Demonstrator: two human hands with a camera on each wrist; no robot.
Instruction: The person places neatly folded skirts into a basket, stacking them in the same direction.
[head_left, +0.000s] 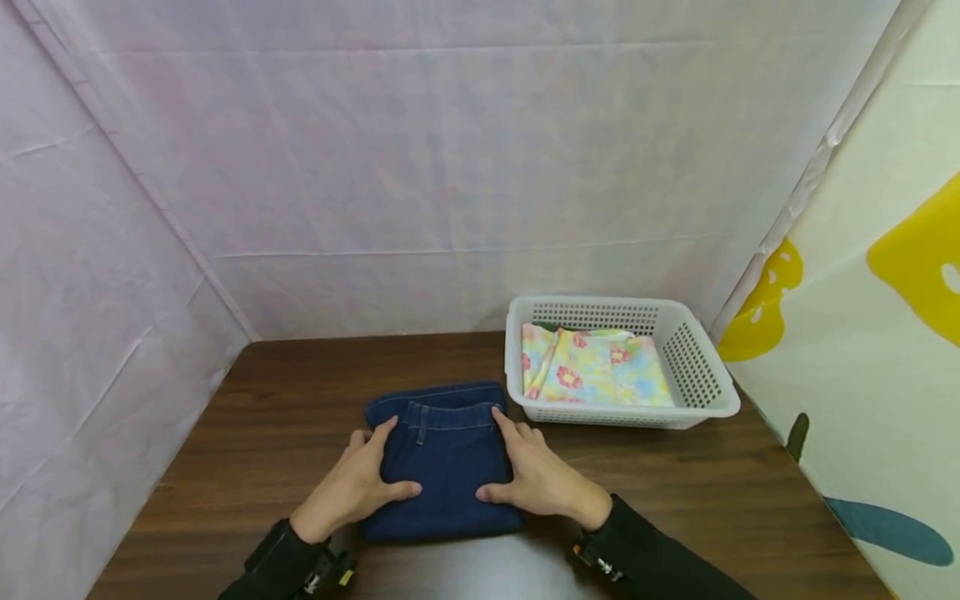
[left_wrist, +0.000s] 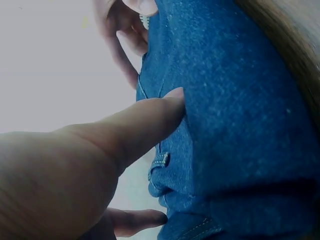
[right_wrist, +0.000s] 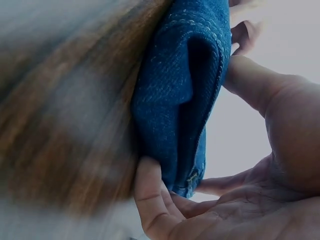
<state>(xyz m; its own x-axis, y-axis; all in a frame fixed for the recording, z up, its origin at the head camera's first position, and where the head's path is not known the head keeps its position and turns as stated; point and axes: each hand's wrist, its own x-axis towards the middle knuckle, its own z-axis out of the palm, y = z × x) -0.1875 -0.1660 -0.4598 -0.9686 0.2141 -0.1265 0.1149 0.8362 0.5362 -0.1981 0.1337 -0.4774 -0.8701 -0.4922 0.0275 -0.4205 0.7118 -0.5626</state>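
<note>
A pair of dark blue jeans (head_left: 450, 467) lies folded into a compact block on the brown table, its waistband and a belt loop facing up near the far end. My left hand (head_left: 360, 482) holds its left side, thumb on top and index fingertip by the waistband. In the left wrist view that thumb (left_wrist: 150, 117) presses on the denim. At the opposite side my right hand (head_left: 542, 473) grips the edge, thumb on top. The right wrist view shows its fingers (right_wrist: 150, 192) curled around the folded layers at one corner.
Behind and right of the jeans stands a white plastic basket (head_left: 701, 400) with perforated walls. Inside it lies a folded yellow floral cloth (head_left: 600, 367), with a bit of dark green fabric behind. Pale sheet walls (head_left: 420, 167) rise along the back and sides of the table (head_left: 247, 433).
</note>
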